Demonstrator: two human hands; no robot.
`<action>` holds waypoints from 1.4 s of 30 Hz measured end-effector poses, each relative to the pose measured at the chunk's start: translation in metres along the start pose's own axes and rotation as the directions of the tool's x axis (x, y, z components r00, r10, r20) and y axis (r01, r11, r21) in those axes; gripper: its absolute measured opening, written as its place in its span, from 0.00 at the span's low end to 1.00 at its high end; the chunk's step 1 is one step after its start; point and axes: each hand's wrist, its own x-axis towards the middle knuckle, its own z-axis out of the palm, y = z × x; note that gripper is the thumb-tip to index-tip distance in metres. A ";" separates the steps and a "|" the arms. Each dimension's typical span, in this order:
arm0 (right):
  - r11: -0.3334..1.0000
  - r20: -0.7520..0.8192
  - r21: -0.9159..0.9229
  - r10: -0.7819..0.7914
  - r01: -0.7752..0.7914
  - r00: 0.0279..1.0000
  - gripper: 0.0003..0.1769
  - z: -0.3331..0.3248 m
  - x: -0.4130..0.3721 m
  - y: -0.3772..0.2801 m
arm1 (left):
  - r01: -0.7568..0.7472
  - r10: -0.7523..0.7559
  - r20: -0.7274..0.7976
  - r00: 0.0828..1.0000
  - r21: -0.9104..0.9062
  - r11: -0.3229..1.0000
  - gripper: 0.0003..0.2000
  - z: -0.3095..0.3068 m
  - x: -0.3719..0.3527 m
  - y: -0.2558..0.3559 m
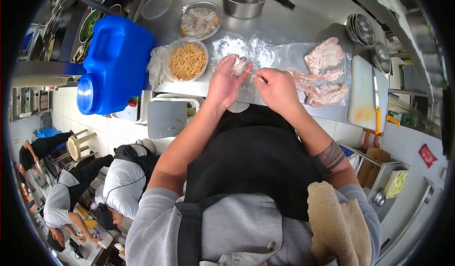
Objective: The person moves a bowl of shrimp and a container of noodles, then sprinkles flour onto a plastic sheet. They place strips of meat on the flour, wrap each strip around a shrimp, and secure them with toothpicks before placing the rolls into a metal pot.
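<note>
My left hand [225,79] is closed around a small rolled piece of raw meat [239,66], pale and dusted with white powder. Between the fingertips of my right hand [276,87] is a thin wooden toothpick [249,72], its tip pointing at the roll. Both hands are over a clear plastic sheet [280,57] scattered with white powder [230,47]. To their right, flattened pieces of raw meat [325,56] lie on the sheet. On the left stands a round tub of toothpicks [188,61].
Behind are a bowl of wet meat [199,21] and a metal pot [242,6] with one roll inside. A blue jug [113,57] stands left. At right, a yellow-handled knife [377,105] lies on a cutting board [361,93] near metal bowls [362,29]. Other people [125,178] work at lower left.
</note>
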 end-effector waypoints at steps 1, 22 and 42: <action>1.000 -0.004 0.000 0.004 -0.004 1.000 0.08 0.004 -0.002 0.001 | 0.005 -0.005 0.002 1.000 0.002 1.000 0.09 0.001 -0.001 -0.002; 0.996 -0.111 -0.004 -0.089 0.089 0.990 0.06 0.009 0.002 0.014 | -0.076 0.058 0.061 0.996 0.361 0.929 0.11 0.025 -0.011 -0.014; 0.949 0.043 0.285 0.127 -0.134 0.991 0.06 0.008 0.010 0.018 | -0.348 0.292 0.198 0.936 0.658 0.668 0.14 0.037 -0.013 -0.005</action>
